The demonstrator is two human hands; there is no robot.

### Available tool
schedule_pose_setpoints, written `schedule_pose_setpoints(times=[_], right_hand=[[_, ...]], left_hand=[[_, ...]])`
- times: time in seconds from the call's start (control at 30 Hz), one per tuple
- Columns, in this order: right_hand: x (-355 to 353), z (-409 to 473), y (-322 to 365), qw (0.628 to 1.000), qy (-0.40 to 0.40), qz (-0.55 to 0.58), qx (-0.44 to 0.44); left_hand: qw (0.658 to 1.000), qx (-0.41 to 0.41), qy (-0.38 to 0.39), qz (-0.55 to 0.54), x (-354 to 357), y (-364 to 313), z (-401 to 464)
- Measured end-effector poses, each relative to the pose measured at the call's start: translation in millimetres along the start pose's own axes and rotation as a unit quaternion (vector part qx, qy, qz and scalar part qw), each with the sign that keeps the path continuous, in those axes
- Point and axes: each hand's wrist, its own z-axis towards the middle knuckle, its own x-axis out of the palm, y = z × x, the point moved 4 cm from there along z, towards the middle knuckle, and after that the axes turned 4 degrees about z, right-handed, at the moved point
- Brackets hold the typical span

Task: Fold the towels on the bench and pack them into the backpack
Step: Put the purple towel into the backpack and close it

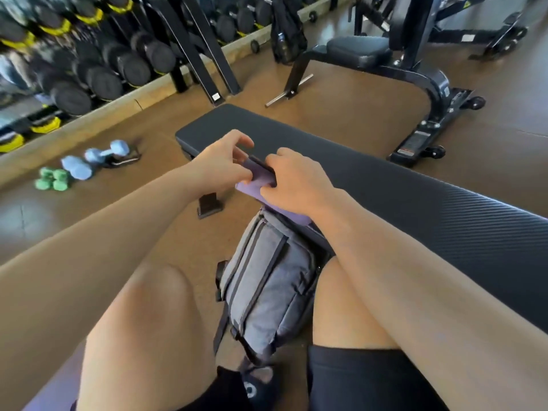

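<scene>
A grey backpack (267,280) stands on the floor between my knees, leaning against the black bench (370,179). A folded purple towel (258,185) sticks out of its open top. My left hand (221,161) pinches the towel's far end and the dark edge of the bag's opening. My right hand (296,179) grips the towel from the right side with curled fingers. The lower part of the towel is hidden inside the bag.
Blue dumbbells (98,158) and green dumbbells (52,179) lie on the brown floor at left. A rack of black dumbbells (98,63) lines the back left. Another weight bench (370,51) and a black bag (286,31) stand behind.
</scene>
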Motion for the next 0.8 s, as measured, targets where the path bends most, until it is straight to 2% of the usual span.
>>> schedule_pose_setpoints(times=[0.1,0.17,0.37,0.47,0.53,0.67,0.73,0.8], right_hand=[[10.3,6.5,-4.7,0.998,-0.019,0.002,0.059],[19.0,10.3,-6.6,0.996,-0.014,-0.006,0.089],[31.9,31.2,-19.7,0.982,-0.01,-0.015,0.186],[38.3,38.3,-23.9,0.977,-0.011,0.006,0.215],[43.0,42.4,-24.3,0.973,-0.014,0.024,0.227],[50.5,46.4,-23.8,0.971,-0.013,0.035,0.238],[51.6,45.3,-22.6,0.97,-0.011,0.039,0.238],[53.2,43.2,-17.9,0.97,-0.007,0.056,0.235]], left_hand=[[0.999,-0.03,-0.036,0.012,11.5,23.1,-1.7],[0.998,-0.015,-0.046,0.037,29.1,43.6,-4.0],[0.983,0.122,0.061,0.126,82.2,90.2,1.8],[0.947,0.251,0.103,0.173,101.0,88.9,6.3],[0.918,0.308,0.121,0.219,111.8,87.0,6.6],[0.871,0.331,0.112,0.345,120.4,85.4,11.5],[0.848,0.322,0.16,0.388,116.4,83.8,12.5],[0.835,0.274,0.24,0.411,109.1,92.0,12.2]])
